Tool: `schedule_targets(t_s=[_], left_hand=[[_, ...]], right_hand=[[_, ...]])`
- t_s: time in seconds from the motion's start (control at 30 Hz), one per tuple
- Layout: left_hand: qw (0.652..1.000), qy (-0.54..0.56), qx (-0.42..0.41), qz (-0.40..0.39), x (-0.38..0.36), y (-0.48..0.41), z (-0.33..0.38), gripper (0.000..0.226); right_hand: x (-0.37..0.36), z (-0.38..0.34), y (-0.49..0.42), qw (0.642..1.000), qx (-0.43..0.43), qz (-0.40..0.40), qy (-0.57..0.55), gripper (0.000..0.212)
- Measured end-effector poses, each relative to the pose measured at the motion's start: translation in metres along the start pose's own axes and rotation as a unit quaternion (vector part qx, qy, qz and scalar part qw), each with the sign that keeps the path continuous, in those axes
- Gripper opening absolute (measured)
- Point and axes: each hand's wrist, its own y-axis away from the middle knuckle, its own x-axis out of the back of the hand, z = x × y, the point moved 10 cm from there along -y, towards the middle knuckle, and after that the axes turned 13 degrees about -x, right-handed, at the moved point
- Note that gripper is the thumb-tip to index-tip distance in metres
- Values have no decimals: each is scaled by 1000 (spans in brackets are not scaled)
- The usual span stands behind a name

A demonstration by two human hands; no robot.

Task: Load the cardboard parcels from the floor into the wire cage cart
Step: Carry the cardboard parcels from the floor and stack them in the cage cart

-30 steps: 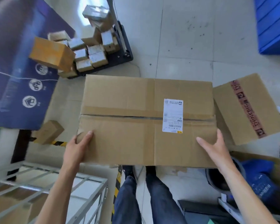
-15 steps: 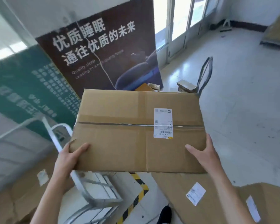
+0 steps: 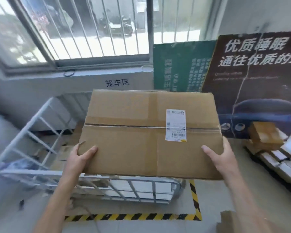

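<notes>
A large flat cardboard parcel (image 3: 133, 137) with a taped seam and a white shipping label (image 3: 175, 125) is held level in the air above the white wire cage cart (image 3: 40, 118). My left hand (image 3: 81, 158) grips its near left corner. My right hand (image 3: 219, 157) grips its near right edge. The parcel hides most of the cart's inside; some cardboard (image 3: 65, 150) lies on the cart's floor at the left. The cart's near wire wall (image 3: 138, 190) shows below the parcel.
Black-and-yellow floor tape (image 3: 194, 197) marks the cart's bay. A barred window (image 3: 91, 29) and wall stand behind. A green board (image 3: 181, 68) and a dark poster (image 3: 259, 78) lean at the right. A flat trolley with small parcels (image 3: 265, 140) stands far right.
The view has swung left from the floor pile to the cage cart. The parcel, held in both hands throughout, has been carried from over the floor to above the cart.
</notes>
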Motion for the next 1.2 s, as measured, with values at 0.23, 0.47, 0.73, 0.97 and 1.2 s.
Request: schedule_targets(t_s=[0.23,0.47,0.73,0.97,1.2], left_hand=[[994,36,28,95,157,6,-64,70],[986,55,33,152,242,-36,-95,59],[986,31,16,166,294,-157,-95,62],[986,41,-3,163,311,-261,-89,39],[991,40,14,129,316,-351,-123,34]], right_hand=[[-159,-64,33,996,25,-82,17,90],[-270,-130,37,989,79,-127,14,76],[-377,-202,-7,987,98,-129,12,77],[-453,-247,-57,991,78,-99,38,95],[-507,-258,-86,995,57,-75,45,81]])
